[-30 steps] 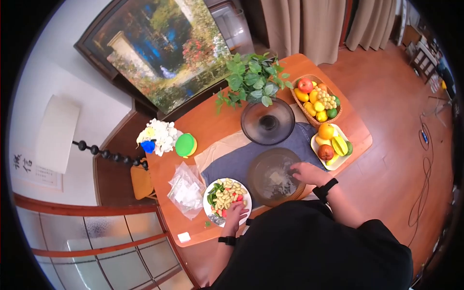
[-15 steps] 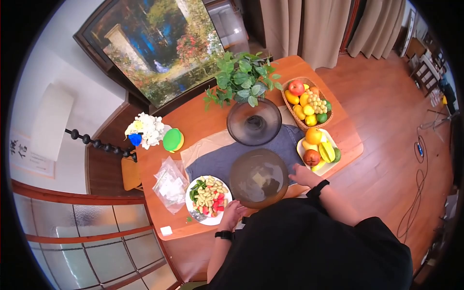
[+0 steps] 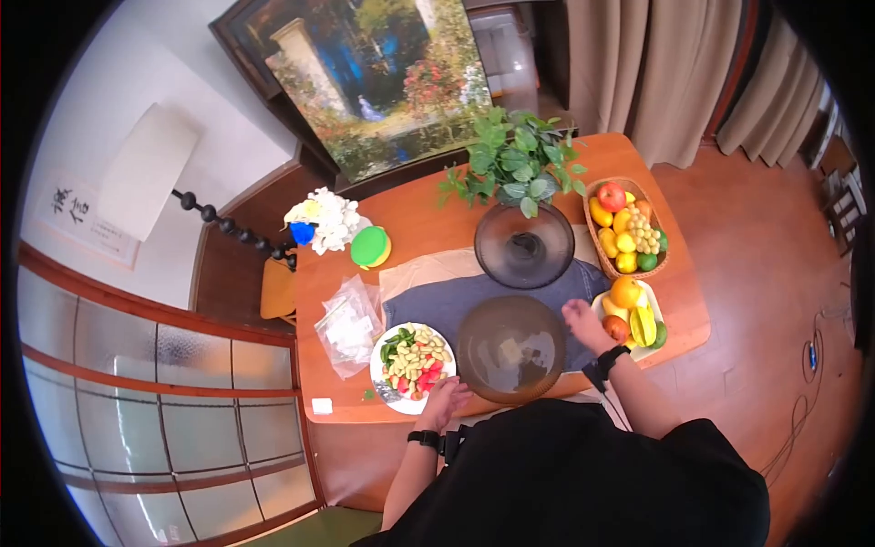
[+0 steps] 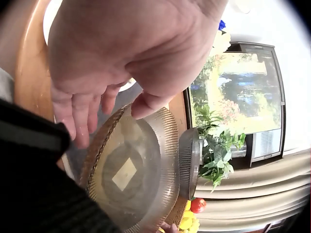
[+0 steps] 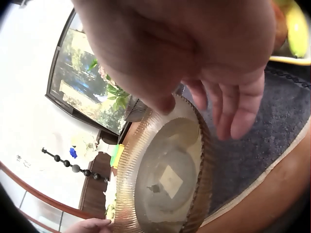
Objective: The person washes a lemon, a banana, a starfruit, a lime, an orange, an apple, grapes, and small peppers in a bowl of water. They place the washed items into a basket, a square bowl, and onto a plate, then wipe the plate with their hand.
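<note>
A brownish see-through ribbed bowl [image 3: 510, 351] of water stands at the table's near side. A pale square patch [image 5: 171, 181] shows at its bottom. My left hand [image 3: 444, 403] is at the bowl's near left rim, between it and a white plate [image 3: 381, 398]. In the left wrist view its thumb overlaps the rim while the fingers [image 4: 80, 116] extend outside the bowl. My right hand [image 3: 585, 324] is beside the right rim, its fingers [image 5: 243, 114] fairly straight over the dark cloth [image 3: 428, 305]. Peanut-shaped pieces [image 3: 422, 346], green pieces and red pieces lie on the plate.
Behind the bowl stands a dark glass dish [image 3: 524, 244], with a leafy plant [image 3: 519, 159] beyond. A fruit basket [image 3: 606, 260] and a fruit tray [image 3: 649, 296] are at right. Plastic bags [image 3: 349, 328], a green-lidded tub [image 3: 370, 246] and white flowers [image 3: 330, 219] are at left.
My right hand has moved from over the water to outside the bowl's right rim. My left hand has shifted from the plate to the bowl's left rim. The water looks calmer.
</note>
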`<state>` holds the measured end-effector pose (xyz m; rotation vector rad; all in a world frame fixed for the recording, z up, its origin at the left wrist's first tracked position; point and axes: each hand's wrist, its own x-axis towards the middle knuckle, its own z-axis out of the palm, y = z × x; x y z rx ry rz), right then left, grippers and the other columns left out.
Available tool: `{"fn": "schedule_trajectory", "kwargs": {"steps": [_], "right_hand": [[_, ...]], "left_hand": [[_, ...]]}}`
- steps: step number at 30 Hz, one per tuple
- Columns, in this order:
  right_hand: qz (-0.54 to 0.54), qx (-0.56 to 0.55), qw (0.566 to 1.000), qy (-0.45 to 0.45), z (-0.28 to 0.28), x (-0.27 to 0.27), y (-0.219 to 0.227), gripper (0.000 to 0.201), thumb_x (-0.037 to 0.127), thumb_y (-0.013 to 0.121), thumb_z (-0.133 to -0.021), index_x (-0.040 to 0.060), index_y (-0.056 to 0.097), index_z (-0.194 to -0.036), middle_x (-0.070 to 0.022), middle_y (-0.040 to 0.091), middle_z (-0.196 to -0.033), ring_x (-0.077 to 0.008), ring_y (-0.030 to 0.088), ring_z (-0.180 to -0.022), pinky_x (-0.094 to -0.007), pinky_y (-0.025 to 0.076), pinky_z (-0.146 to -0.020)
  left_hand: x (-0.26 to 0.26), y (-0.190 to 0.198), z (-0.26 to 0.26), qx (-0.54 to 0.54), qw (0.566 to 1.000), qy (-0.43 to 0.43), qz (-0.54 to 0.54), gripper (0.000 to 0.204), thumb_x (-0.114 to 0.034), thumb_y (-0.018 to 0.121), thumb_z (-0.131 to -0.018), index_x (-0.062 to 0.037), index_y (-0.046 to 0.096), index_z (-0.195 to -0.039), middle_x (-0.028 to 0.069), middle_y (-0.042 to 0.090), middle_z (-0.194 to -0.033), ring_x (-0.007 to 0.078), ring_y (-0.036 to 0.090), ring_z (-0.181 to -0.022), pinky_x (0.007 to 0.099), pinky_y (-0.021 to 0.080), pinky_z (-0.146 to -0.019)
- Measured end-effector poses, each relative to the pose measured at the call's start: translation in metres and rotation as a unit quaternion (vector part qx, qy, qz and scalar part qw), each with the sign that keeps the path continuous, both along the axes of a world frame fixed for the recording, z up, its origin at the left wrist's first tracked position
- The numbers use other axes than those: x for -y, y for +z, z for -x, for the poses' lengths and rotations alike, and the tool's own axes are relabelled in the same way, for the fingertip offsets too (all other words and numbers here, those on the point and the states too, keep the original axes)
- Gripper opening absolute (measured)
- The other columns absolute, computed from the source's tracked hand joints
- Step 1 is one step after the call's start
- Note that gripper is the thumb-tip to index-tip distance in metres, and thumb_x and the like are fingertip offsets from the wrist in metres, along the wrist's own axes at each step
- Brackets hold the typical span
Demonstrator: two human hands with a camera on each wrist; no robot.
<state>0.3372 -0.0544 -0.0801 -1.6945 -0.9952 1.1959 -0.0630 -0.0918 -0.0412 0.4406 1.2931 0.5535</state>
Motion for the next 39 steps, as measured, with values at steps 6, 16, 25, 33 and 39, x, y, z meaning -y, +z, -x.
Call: {"fn": "schedule_trajectory", "kwargs": {"steps": [6,16,25,33,39], "right_hand": [[0.126,-0.135,0.977,-0.104,-0.024,-0.084,0.038,0.066,0.051,0.051,-0.095,0.0070,0.036,-0.143,-0.0162,0.055,-0.123,-0.0256,0.061,-0.097,-0.0388,0.051,-0.078],[0.210,-0.204,0.955,-0.055,-0.055,-0.147,0.017,0.067,0.059,0.039,-0.098,0.0076,0.040,-0.141,-0.0197,0.055,-0.131,-0.0415,0.059,-0.110,-0.0564,0.052,-0.086],[0.118,0.037,0.979,-0.161,-0.029,-0.164,0.008,0.044,0.034,0.045,-0.102,-0.0046,0.052,-0.121,-0.0209,0.061,-0.109,-0.0363,0.066,-0.087,-0.0480,0.060,-0.060],[0.031,0.144,0.977,-0.157,-0.026,-0.161,-0.002,0.046,0.032,0.049,-0.101,-0.0124,0.057,-0.106,-0.0319,0.061,-0.102,-0.0440,0.062,-0.093,-0.0444,0.048,-0.081],[0.007,0.176,0.975,-0.131,-0.021,-0.164,-0.006,0.044,0.030,0.049,-0.101,-0.0134,0.058,-0.107,-0.0351,0.062,-0.099,-0.0497,0.058,-0.098,-0.0478,0.047,-0.083]], "left_hand": [[-0.034,0.014,0.028,-0.066,0.997,-0.018,-0.045,0.034,-0.025,0.054,-0.097,-0.0039,0.051,-0.124,0.0147,0.063,-0.108,0.0255,0.068,-0.095,0.0331,0.055,-0.073],[-0.183,0.030,-0.011,-0.096,0.986,-0.115,-0.068,0.035,-0.026,0.055,-0.092,-0.0056,0.053,-0.121,0.0107,0.061,-0.105,0.0236,0.067,-0.081,0.0349,0.054,-0.067],[-0.277,-0.004,-0.105,-0.043,0.972,-0.218,-0.074,0.055,-0.039,0.054,-0.095,-0.0011,0.042,-0.133,0.0163,0.052,-0.130,0.0326,0.060,-0.111,0.0464,0.050,-0.092],[-0.280,-0.012,-0.143,0.014,0.974,-0.203,-0.102,0.045,-0.024,0.045,-0.100,-0.0024,0.035,-0.138,0.0213,0.050,-0.132,0.0380,0.057,-0.116,0.0539,0.051,-0.092],[-0.281,-0.029,-0.137,-0.017,0.974,-0.178,-0.137,0.043,-0.005,0.043,-0.092,0.0006,0.037,-0.134,0.0230,0.052,-0.125,0.0366,0.063,-0.104,0.0490,0.061,-0.073]]}}
